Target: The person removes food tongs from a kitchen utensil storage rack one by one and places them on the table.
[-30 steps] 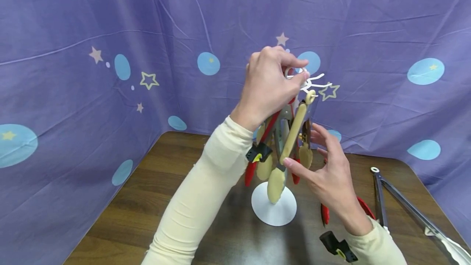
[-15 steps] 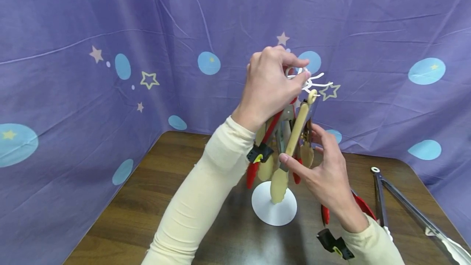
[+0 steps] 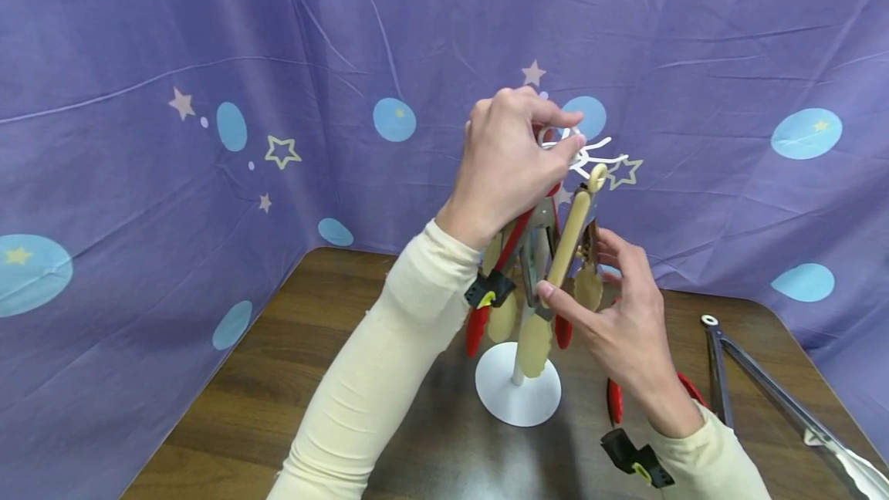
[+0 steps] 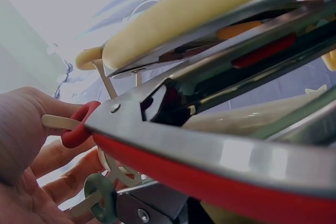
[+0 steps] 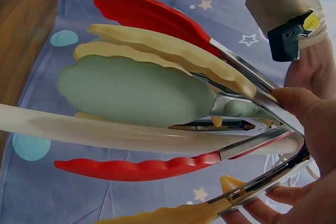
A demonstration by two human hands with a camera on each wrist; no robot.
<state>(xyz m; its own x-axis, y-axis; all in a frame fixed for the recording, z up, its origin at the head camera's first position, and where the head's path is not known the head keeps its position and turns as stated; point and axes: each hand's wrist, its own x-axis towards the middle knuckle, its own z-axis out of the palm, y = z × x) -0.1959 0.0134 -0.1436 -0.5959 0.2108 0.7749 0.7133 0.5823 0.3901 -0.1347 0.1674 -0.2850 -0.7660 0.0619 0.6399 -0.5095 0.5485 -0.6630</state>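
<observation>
My left hand (image 3: 510, 164) pinches the top of a white hanging stand (image 3: 517, 403), whose hooks (image 3: 604, 157) branch out to the right. Tongs with cream handles and scalloped tips (image 3: 571, 238) are in my right hand (image 3: 628, 326), thumb on one arm and fingers on the other. Their cream pull ring (image 4: 88, 57) lies at a hook; whether it is still around the hook I cannot tell. Red tongs (image 4: 210, 174) hang by a red ring beside my left hand. Tongs with a green head (image 5: 136, 90) hang among them, close to the post (image 5: 105, 134).
On the table's right lie long black-handled tongs (image 3: 771, 380) spread wide. Something red (image 3: 614, 401) lies partly hidden behind my right wrist. The wooden table (image 3: 278, 376) meets a purple curtain (image 3: 417, 37) at the back.
My right hand has shifted slightly to the right with the cream tongs. Their ring has moved up and outward along the hook. My left hand has stayed at the stand's top.
</observation>
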